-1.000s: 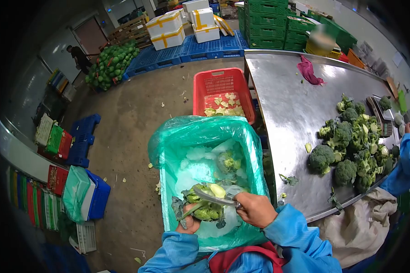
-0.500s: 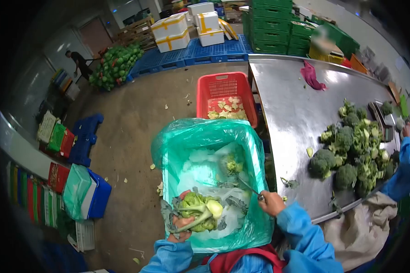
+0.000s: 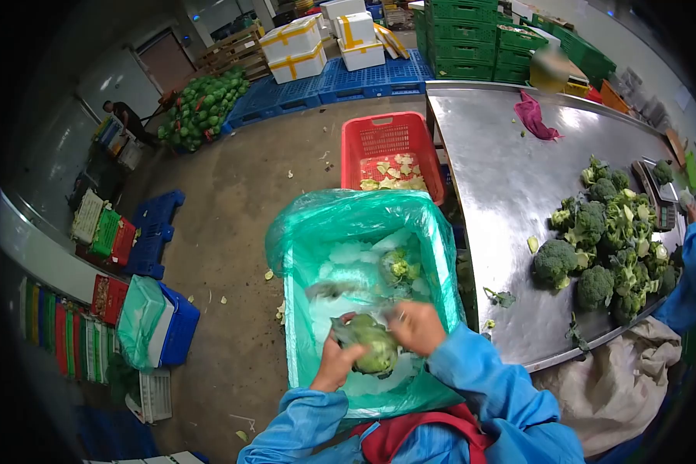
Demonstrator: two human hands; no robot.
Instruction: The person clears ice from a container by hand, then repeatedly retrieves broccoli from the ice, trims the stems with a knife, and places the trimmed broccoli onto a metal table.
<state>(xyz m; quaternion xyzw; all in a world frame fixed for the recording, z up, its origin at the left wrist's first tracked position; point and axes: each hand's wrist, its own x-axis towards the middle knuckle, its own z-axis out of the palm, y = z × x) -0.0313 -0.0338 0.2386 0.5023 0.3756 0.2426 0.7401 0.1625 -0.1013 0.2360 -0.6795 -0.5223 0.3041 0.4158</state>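
Over a crate lined with green plastic (image 3: 294, 309), my left hand (image 3: 337, 362) holds a broccoli head (image 3: 376, 349) with grey-green leaves, its fingers around the left side. My right hand (image 3: 417, 328) is at the head's upper right, its fingers curled and blurred; a knife cannot be made out there. Inside the crate lies white ice (image 3: 348, 272), with another pale green head (image 3: 400, 267) near the back right. Several broccoli heads (image 3: 555, 261) are piled on the metal table (image 3: 491, 193) to the right.
A red crate (image 3: 433, 166) with trimmings stands behind the lined crate. A co-worker's blue sleeve (image 3: 687, 286) and hand (image 3: 693, 213) are beside a scale (image 3: 657, 193) at the right. Another person (image 3: 130, 120) stands far left near piled green vegetables (image 3: 205, 108).
The broccoli has turned, its cut stem no longer facing up, and moved slightly right. My right hand has come from the crate's right edge to the broccoli. The knife is no longer visible.
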